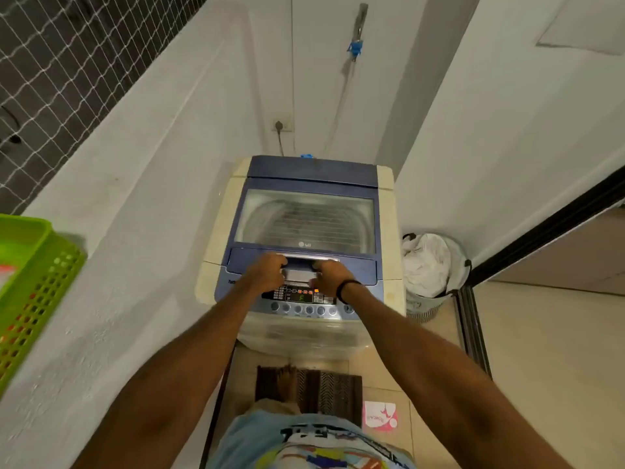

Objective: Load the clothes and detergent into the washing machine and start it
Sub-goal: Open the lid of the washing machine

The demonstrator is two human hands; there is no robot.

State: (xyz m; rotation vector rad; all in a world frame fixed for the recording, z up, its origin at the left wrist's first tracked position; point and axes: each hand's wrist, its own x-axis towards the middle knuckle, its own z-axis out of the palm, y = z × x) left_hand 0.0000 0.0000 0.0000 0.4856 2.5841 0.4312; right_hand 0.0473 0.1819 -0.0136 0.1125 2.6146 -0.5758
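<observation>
A top-loading washing machine (389, 211) with a blue lid stands against the back wall. Its lid (304, 214) is down, and the drum shows through the clear window. My left hand (265, 272) and my right hand (329, 275) both grip the silver lid handle (306, 257) at the lid's front edge. Just below them the control panel (301, 301) is lit, with a row of round buttons. A laundry basket (429, 265) with white clothes stands on the floor to the right of the machine. No detergent container is clearly visible.
A green perforated plastic basket (30, 286) rests on the white ledge at left. A dark mat (324, 387) lies before the machine, with a pink packet (380, 416) on the floor beside it. A sliding door track (473, 326) runs on the right. A plug and a tap sit on the back wall.
</observation>
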